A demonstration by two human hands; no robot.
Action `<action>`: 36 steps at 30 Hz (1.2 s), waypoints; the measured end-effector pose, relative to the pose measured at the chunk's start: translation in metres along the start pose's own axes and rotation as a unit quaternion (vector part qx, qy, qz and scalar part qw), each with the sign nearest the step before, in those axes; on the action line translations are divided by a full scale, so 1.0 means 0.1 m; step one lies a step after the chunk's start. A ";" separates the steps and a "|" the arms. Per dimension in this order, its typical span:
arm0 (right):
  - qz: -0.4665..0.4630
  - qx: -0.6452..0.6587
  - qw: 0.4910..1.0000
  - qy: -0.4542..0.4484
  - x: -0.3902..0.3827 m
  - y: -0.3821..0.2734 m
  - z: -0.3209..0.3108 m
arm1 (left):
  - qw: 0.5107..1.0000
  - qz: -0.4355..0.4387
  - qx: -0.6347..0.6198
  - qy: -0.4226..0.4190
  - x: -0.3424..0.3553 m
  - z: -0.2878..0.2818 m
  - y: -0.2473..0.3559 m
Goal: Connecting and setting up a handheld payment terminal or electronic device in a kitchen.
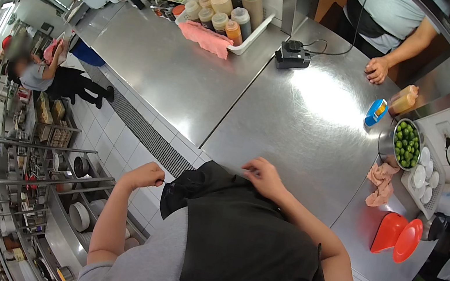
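Note:
My left hand (147, 176) hangs in the air over the tiled floor, left of my black apron (254, 233). Its fingers are curled into a loose fist, and nothing shows in them. Bent and slightly apart, the fingers of my right hand (264, 177) hold nothing that I can see. That hand is at the near edge of the steel counter (273, 130), just above the apron; whether it touches the metal I cannot tell.
Squeeze bottles (221, 2) fill a white tray, a pink cloth (205, 39) over its rim. A black charger (293, 56) sits mid-counter. Limes fill a metal pot (386, 147) near a red container (389, 232). One person's hand (377, 70) rests opposite; another person (41, 76) stands left.

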State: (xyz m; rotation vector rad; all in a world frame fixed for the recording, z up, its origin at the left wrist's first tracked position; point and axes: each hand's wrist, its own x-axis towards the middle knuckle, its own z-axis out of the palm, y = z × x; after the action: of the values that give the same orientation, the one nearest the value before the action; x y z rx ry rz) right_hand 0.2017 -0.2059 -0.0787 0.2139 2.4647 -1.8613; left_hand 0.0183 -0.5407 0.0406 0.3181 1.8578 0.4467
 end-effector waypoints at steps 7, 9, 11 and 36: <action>0.108 -0.059 0.990 -0.066 -0.02 0.17 -0.49 | 0.992 0.030 0.097 -0.074 0.20 0.30 0.72; 0.095 -0.063 0.993 -0.042 0.09 -0.05 -0.59 | 0.983 0.024 0.157 -0.094 0.30 0.29 0.84; 0.084 -0.068 0.994 -0.017 0.09 -0.21 -0.70 | 0.979 0.043 0.187 -0.063 0.38 0.32 0.91; 0.162 -0.236 0.958 0.027 0.99 -0.56 -1.26 | 0.957 0.232 0.023 -0.175 1.06 0.86 0.48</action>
State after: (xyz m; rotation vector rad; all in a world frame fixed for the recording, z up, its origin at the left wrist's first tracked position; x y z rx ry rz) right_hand 0.1019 -0.0919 -0.0024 0.6031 2.6199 -1.1209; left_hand 0.0653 -0.4393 -0.0518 0.8200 1.4410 0.6207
